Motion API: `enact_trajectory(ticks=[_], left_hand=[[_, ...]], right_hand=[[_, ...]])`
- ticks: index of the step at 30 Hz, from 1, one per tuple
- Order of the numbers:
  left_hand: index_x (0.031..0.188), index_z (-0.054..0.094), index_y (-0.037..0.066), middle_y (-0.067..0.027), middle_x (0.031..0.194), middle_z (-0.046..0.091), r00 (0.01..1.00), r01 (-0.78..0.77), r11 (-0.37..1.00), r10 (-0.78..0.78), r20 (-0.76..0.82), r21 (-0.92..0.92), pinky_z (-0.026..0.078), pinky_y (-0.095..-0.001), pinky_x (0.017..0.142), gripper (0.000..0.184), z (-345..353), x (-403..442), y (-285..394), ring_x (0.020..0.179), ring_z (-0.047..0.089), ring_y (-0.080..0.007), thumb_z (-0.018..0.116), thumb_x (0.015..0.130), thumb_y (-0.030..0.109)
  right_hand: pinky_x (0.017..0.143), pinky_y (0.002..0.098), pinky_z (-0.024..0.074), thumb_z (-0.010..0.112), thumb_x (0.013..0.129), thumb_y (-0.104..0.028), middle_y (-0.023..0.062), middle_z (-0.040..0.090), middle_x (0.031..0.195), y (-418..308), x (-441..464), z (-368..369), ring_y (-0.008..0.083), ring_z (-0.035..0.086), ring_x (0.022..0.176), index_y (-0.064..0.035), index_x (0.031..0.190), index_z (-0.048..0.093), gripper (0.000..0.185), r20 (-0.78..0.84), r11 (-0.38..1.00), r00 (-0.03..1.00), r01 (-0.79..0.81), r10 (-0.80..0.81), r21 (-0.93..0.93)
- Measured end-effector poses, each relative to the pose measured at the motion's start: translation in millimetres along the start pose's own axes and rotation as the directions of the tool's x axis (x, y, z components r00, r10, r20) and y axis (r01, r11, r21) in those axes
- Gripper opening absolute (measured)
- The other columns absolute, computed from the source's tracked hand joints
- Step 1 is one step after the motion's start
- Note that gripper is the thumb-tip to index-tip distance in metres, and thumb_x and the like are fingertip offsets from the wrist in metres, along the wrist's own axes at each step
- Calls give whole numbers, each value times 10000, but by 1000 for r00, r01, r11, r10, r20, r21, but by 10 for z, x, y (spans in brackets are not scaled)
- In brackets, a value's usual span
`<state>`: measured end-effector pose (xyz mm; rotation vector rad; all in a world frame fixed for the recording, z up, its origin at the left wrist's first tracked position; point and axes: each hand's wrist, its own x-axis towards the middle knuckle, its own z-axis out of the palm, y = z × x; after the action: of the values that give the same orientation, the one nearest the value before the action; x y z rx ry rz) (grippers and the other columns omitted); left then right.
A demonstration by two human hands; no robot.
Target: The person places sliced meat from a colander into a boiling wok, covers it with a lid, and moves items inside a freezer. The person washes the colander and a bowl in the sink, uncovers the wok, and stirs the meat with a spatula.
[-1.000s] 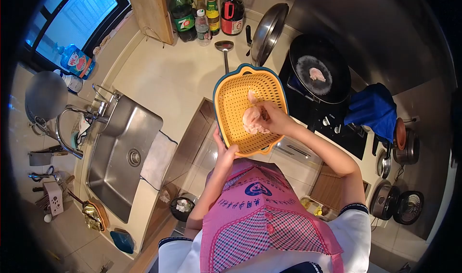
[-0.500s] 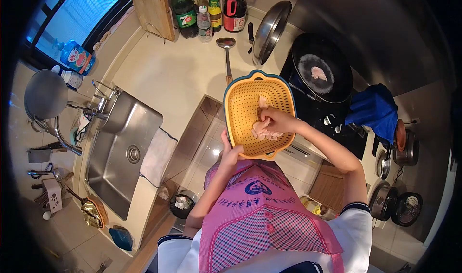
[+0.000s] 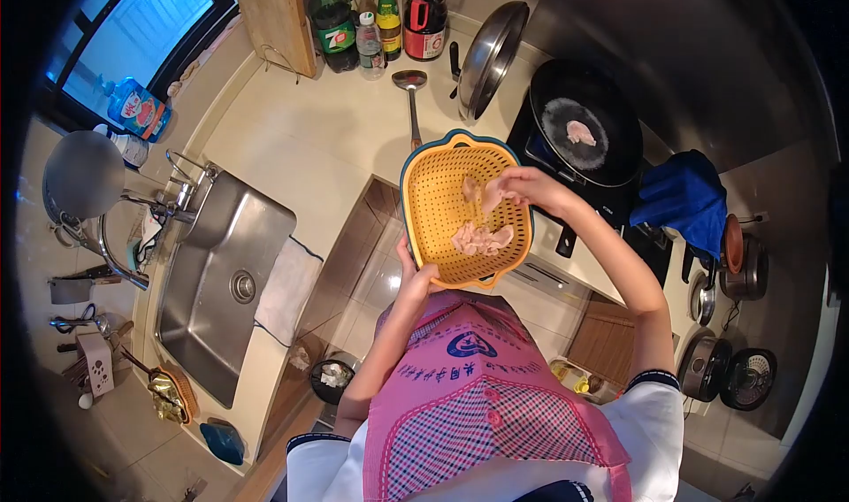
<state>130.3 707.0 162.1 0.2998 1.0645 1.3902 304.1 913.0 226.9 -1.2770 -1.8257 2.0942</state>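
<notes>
My left hand point(image 3: 417, 281) grips the near-left rim of a yellow strainer basket point(image 3: 431, 188) with a blue outer edge. Several pale pieces of raw meat point(image 3: 480, 239) lie inside it, and one more piece point(image 3: 470, 189) rests higher up. Over the basket's right side, my right hand point(image 3: 529, 190) pinches a thin slice of raw meat point(image 3: 492, 197) that hangs from the fingertips. On the stove to the right is a black frying pan point(image 3: 610, 104); a single pale meat piece point(image 3: 580, 133) lies in it amid whitish bubbling liquid.
Behind the basket lie a ladle point(image 3: 411, 86) and a steel pan lid point(image 3: 492, 60) standing on edge. Bottles point(image 3: 339, 38) line the back wall. A sink point(image 3: 203, 298) is at left, with a white cloth point(image 3: 290, 290) on its edge. A blue cloth point(image 3: 679, 197) hangs right of the stove.
My right hand has lifted a meat slice off the pile and moved up and right toward the basket's rim. The basket has shifted slightly left.
</notes>
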Motion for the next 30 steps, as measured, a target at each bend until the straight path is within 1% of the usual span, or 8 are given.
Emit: enact_trajectory(ticks=[3, 5, 7, 9, 14, 23, 27, 30], left_hand=[[1253, 162, 174, -117, 1114, 362, 998, -60, 998, 60, -12, 12, 478, -313, 670, 725, 32, -38, -3, 1013, 435, -250, 423, 606, -24], [1253, 170, 169, -112, 1118, 360, 999, -47, 999, 47, -13, -22, 454, -316, 711, 720, -18, -60, -23, 1025, 419, -244, 438, 607, 1], [1254, 163, 167, -120, 1137, 357, 999, -50, 999, 50, -4, 18, 459, -329, 726, 720, -72, -56, -54, 1025, 425, -256, 444, 608, 17], [1252, 161, 164, -130, 1152, 356, 998, 30, 999, -28, -64, 40, 456, -345, 750, 721, -68, -95, -1, 1035, 426, -267, 454, 607, 33], [1254, 167, 169, -127, 1141, 372, 995, -4, 998, 11, -102, 69, 443, -361, 783, 722, -96, -89, -6, 1054, 420, -271, 460, 608, 33], [1263, 195, 154, -105, 1148, 361, 972, -21, 1000, 25, -234, 20, 430, -293, 766, 710, -89, -176, -18, 1037, 413, -229, 400, 617, -55], [1263, 205, 147, -104, 1120, 367, 964, -11, 1000, 18, -266, 24, 429, -263, 726, 712, -110, -172, -60, 1006, 414, -212, 389, 610, -69], [1264, 204, 146, -101, 1113, 366, 965, -43, 999, 43, -259, 6, 429, -249, 718, 718, -105, -159, -75, 998, 414, -211, 395, 604, -66]], right_hand=[[452, 165, 235, 554, 807, -208, -71, 434, 595, -188, -72, -296, 11, 347, 501, -77, 813, 556, 131, -103, 994, 990, 105, -102, 25], [474, 188, 311, 587, 774, -237, -45, 480, 600, -261, -111, -608, 44, 408, 517, -52, 793, 582, 186, -252, 983, 955, 130, -159, -128], [552, 235, 403, 624, 718, -261, 14, 557, 626, -66, 8, -1132, 93, 501, 570, -32, 762, 615, 234, -362, 811, 823, 189, -439, -553], [637, 265, 443, 649, 642, -316, 104, 618, 675, -208, -92, -1417, 155, 594, 668, -43, 733, 642, 288, -396, 683, 809, 8, -434, -731], [654, 311, 480, 690, 539, -352, 122, 635, 730, -176, 59, -2026, 228, 624, 736, -53, 728, 653, 355, -618, 502, 774, -485, -136, -717], [807, 322, 458, 724, 541, -353, 125, 570, 1084, 285, 446, -2499, 234, 549, 1012, -52, 1048, 582, 607, -716, 364, 690, -697, 105, -618], [648, 336, 493, 691, 564, -267, 163, 631, 860, 453, 410, -2634, 245, 625, 803, 16, 834, 632, 395, -759, 390, 648, -685, -59, -615], [487, 325, 464, 665, 585, -193, 137, 607, 669, 552, 607, -2863, 214, 599, 582, 12, 727, 604, 256, -640, 488, 728, -664, 247, -567]])
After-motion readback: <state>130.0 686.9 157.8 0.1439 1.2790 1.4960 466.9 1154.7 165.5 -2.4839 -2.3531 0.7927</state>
